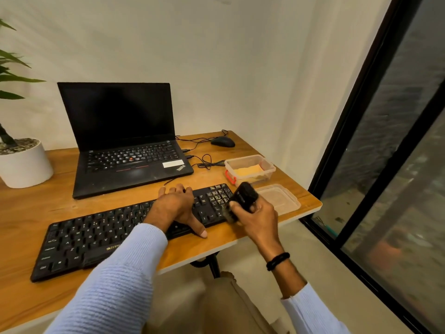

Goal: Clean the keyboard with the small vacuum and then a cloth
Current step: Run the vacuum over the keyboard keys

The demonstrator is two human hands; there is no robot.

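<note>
Black full-size keyboard (96, 235) slantwise near front edge of wooden counter (43, 208), numpad end to the right, pale crumbs btwn those keys. L hand (177, 206) flat on keys mid-right, fingers straight, thumb over front edge: grip open, just pinning the board. R hand (255, 213) w/ grip closed round small black handheld vacuum (244, 195), brush end down at numpad's front corner. Touching or just above: can't tell. Switched on or not: can't tell either.

Risks, as judged:
- Numpad end close to counter's right-front corner. Could skid the board toward that edge w/ a hard sideways push, esp. w/o L hand's hold.
- Could snag or pop a keycap by pressing down too hard.
- Could flick crumbs out onto counter by sweeping fast, rather than sucking them up.

Around:
- Clear plastic box (272, 168) w/ red clip just behind numpad, orange cloth (248, 169) inside, prob. for 2nd step.
- Clear flat lid (279, 198) right of board, just beside vacuum, in the way of any wide R-hand swing.
- Thin black cables (204, 161) looping btwn box and open black laptop (120, 131).
- Black mouse (222, 141) further back.
- White round plant pot (24, 165) far left, well apart.
- Dark-framed window (385, 165) at right.
</note>
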